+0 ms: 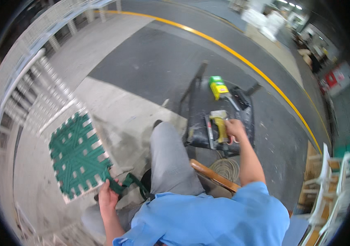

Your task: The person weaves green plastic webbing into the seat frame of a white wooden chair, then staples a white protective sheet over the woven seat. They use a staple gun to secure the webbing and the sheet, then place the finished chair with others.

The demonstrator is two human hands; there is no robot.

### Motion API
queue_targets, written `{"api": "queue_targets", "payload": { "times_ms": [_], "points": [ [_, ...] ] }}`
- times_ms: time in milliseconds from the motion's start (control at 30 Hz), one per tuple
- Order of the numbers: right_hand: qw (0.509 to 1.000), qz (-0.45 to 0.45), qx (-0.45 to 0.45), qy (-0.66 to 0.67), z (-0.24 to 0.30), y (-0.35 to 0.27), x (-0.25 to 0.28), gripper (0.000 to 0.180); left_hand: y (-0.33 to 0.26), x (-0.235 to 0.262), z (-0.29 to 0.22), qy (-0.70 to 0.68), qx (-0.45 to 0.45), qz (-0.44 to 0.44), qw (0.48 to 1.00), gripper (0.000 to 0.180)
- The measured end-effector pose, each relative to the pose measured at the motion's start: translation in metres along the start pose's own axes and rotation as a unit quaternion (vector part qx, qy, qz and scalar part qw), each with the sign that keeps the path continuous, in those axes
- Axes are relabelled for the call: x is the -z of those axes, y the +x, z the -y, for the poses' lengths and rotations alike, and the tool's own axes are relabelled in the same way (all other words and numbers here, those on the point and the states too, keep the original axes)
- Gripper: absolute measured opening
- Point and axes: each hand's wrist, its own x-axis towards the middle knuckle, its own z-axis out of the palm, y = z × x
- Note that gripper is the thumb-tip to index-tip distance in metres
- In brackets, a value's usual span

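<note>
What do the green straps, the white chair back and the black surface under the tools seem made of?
Green straps: probably matte synthetic or cotton webbing; they weave flat and bend softly.
White chair back: perhaps painted wood; its shapes look lathe-turned.
Black surface: likely vinyl or plastic sheeting, looking wrinkled and shiny.

Green webbing (76, 158) woven across white chair (58, 116), 1 strap (129, 180) trailing

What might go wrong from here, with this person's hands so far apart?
The green strap might slip away if the left hand loosens beside the woven seat. The right hand, among things crowded on the black seat, could knock the yellow tool off.
</note>
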Motion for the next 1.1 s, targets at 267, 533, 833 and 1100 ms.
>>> {"api": "queue_targets", "payload": {
  "times_ms": [267,533,833,1100],
  "points": [
    [0.984,-0.043,0.066,-0.160,-0.055,-0.039,-0.017,0.090,0.006,-0.015,-0.055,0.010,-0.046,0.005,0.999,0.032],
    [0.971,-0.068,0.230,0.007,-0.047,-0.058,0.046,0.072,0.007,0.005,-0.077,0.046,-0.082,-0.030,0.995,0.022],
    [0.666,0.187,0.694,-0.199,0.286,-0.123,-0.148,0.062,0.011,0.000,-0.074,0.060,-0.088,-0.086,0.990,0.024],
    [0.417,0.259,0.818,-0.299,0.375,-0.161,-0.303,0.048,0.005,-0.012,-0.069,0.115,-0.102,-0.103,0.983,0.026]
  ]
}}
